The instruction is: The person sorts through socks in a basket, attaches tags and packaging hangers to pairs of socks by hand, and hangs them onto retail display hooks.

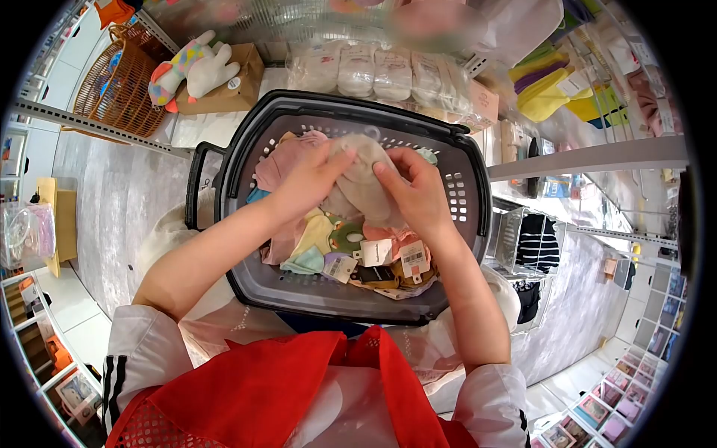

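Note:
A grey plastic basket (pixel 328 297) with a black rim sits in front of me. Over its back half I hold a beige cloth item (pixel 358 175) between both hands. My left hand (pixel 310 179) has its fingers closed on the cloth's upper left part. On the right side, my right hand (pixel 414 187) pinches the cloth's edge between thumb and fingers. Below them in the basket lie a pink cloth (pixel 287 166), a yellow cloth (pixel 314 233), a mint piece (pixel 304 261) and several items with white tags (pixel 413 257).
Behind the basket, wrapped white packs (pixel 392 73) line a shelf. A wicker basket (pixel 119 82) and a plush toy (pixel 202 71) on a cardboard box are at the back left. Metal shelf bars (pixel 590 158) run at the right, near a wire bin (pixel 515 239) with striped fabric.

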The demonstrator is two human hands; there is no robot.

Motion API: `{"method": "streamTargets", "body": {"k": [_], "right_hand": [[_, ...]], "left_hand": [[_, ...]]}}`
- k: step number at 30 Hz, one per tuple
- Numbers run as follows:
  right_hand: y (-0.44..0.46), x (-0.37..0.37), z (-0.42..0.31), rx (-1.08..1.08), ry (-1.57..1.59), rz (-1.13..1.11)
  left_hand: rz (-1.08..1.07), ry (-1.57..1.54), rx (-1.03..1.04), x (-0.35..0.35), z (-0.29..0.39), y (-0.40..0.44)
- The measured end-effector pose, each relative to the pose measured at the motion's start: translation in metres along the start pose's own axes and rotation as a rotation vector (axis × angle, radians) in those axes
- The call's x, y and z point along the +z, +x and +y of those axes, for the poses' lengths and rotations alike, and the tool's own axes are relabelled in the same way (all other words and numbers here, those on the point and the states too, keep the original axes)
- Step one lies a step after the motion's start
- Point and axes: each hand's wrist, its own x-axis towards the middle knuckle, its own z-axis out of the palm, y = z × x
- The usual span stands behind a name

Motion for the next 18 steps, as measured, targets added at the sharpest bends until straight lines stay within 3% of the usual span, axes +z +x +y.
{"method": "streamTargets", "body": {"k": [2,6,8,11,14,17,18], "right_hand": [[-0.001,-0.002,-0.003,0.116,-0.025,-0.039],[-0.001,0.0,-0.003,0.056,-0.029,0.034],[-0.001,-0.001,-0.006,0.067,-0.039,0.042],[0.0,-0.003,0.0,0.091,-0.12,-0.127],[0.0,0.002,0.01,-0.045,-0.216,-0.25],[-0.005,0.008,-0.002,0.184,-0.145,-0.313],[-0.006,0.008,-0.001,0.154,-0.183,-0.262]], "left_hand": [[0.053,-0.236,-0.075,-0.003,0.003,0.0],[0.131,-0.555,-0.121,-0.008,0.004,0.005],[0.166,-0.615,-0.143,-0.01,0.002,0.006],[0.195,-0.678,-0.152,-0.015,-0.001,0.005],[0.188,-0.744,-0.141,-0.016,0.002,0.003],[0.182,-0.762,-0.14,-0.016,0.005,0.003],[0.182,-0.76,-0.143,-0.016,0.005,0.003]]}}
